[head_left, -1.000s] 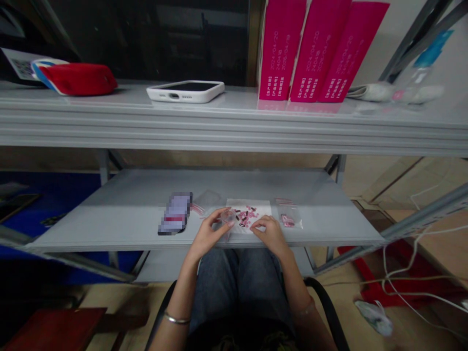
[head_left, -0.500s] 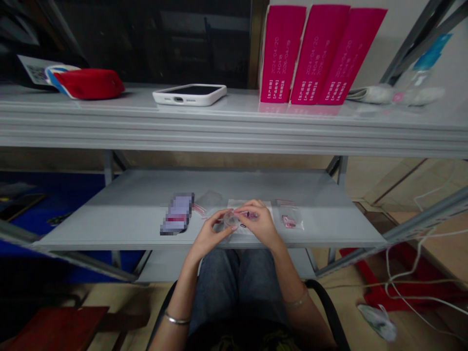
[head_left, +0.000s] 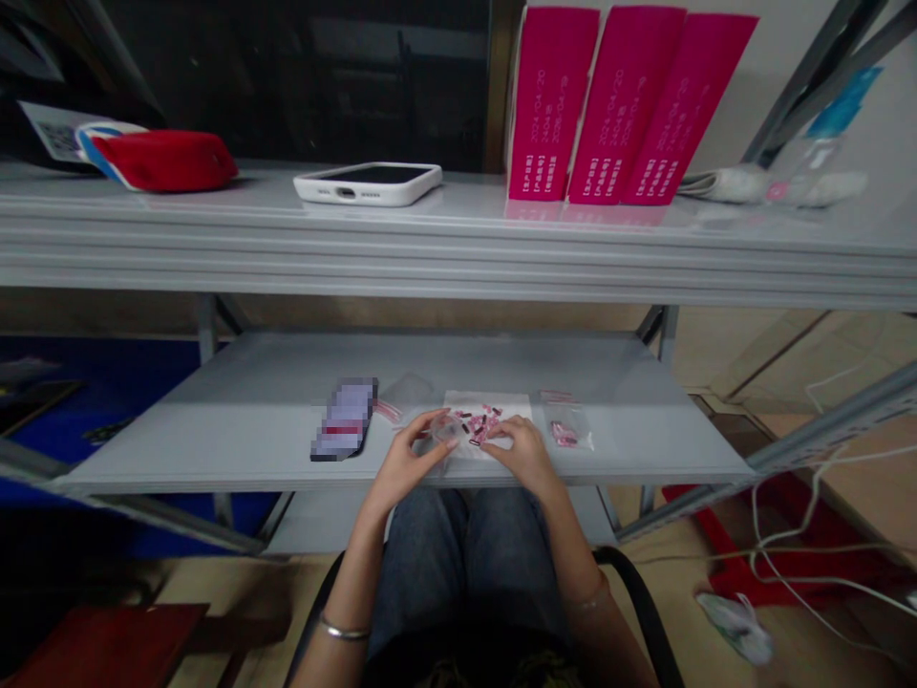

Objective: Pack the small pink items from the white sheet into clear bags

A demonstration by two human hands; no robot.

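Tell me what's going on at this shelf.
A seated person works at the lower shelf with both bare hands. The left hand holds a small clear container; whether it is a bag or a cup is too small to tell. The right hand has its fingertips among small pink and dark pieces spread on a white sheet. A clear bag with pink pieces lies to the right.

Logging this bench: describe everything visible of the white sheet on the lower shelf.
The white sheet lies flat on the grey lower shelf, thin like paper. Small pink and dark pieces are scattered on it. The right hand touches its near edge; the left hand holds a clear bag at its left edge.
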